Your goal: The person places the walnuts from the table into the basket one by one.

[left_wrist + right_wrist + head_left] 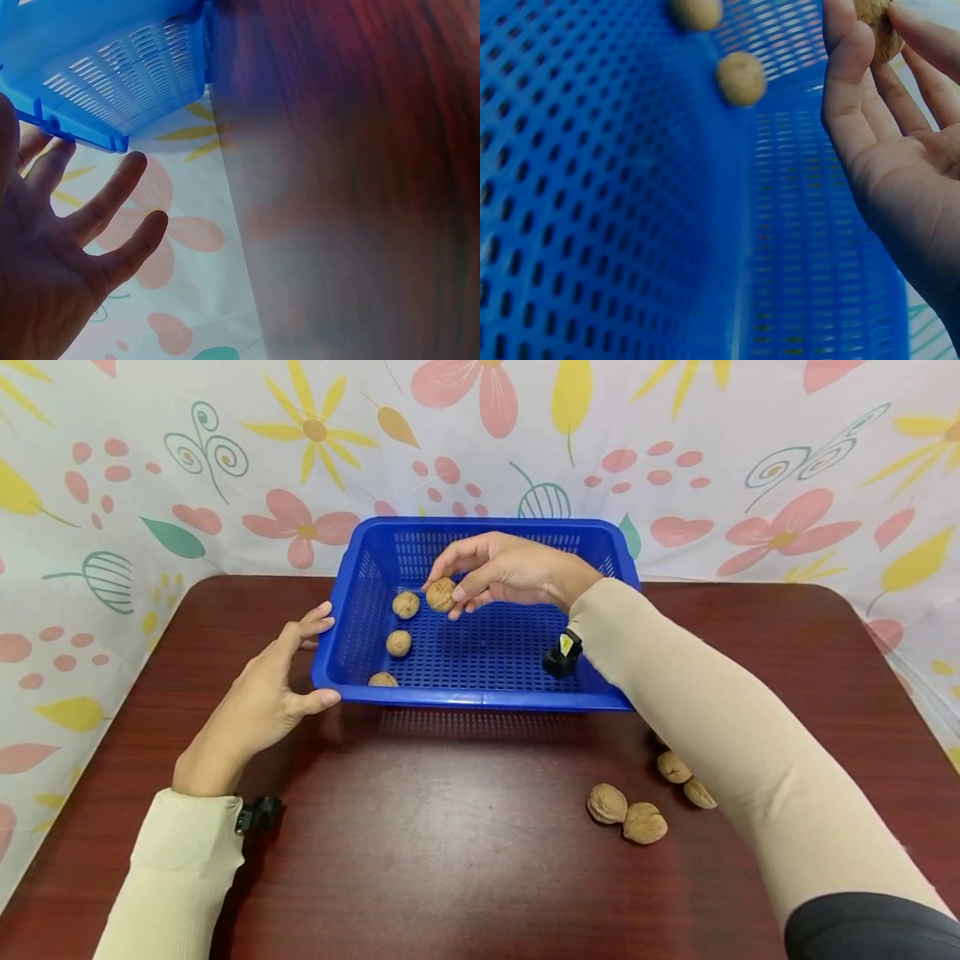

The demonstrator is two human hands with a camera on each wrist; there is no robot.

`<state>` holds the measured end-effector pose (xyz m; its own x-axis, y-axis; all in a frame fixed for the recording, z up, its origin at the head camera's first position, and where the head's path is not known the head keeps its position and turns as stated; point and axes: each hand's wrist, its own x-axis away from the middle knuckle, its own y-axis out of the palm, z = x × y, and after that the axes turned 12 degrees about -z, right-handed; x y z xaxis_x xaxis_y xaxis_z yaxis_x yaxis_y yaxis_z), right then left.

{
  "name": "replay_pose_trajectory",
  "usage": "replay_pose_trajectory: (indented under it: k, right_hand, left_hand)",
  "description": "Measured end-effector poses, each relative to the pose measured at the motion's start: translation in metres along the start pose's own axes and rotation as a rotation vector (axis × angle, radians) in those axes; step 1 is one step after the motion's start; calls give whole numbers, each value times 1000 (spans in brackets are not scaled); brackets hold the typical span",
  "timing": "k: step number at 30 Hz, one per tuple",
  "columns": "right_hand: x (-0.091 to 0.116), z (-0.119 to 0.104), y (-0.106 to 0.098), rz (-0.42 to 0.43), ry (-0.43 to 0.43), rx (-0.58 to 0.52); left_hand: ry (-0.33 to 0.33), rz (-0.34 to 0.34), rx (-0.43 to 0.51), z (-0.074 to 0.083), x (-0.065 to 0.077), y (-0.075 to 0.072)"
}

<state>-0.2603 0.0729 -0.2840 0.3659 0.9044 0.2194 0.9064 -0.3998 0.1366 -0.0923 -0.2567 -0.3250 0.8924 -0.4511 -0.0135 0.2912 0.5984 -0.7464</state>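
My right hand (510, 572) pinches a walnut (441, 595) between thumb and fingers, over the inside of a blue plastic basket (480, 697). The same walnut (881, 30) shows at the top of the right wrist view. Along the basket's left side lie a far walnut (406, 604), a middle walnut (399, 643) and a near walnut (383, 680), partly hidden by the front rim. My left hand (262, 693) spreads around the basket's left end, fingertips at the rim and thumb by the front corner. In the left wrist view its fingers (112, 199) are extended.
Two walnuts (626, 814) sit side by side on the dark red-brown table (450, 860), right of centre. More walnuts (675, 768) lie behind them, partly covered by the right sleeve (720, 727). A flower-patterned cloth (480, 460) hangs behind the table.
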Motion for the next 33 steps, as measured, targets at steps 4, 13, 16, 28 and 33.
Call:
replay_pose_trajectory:
  k: [4,13,16,28,33]
  right_hand:
    - [-6,12,0,-34,102,27]
    - [-18,30,9,-134,281,109]
    - [-21,34,11,-160,313,109]
    - [-25,44,11,-234,359,146]
    - [-26,44,10,-278,374,175]
  left_hand:
    - [-35,1,-19,3,1,-1]
    - [-69,-2,-34,5,0,-4]
    - [-71,-4,-35,5,1,-3]
    - [-79,-12,-34,4,-1,-1]
    - [-80,-5,-32,4,-1,-2]
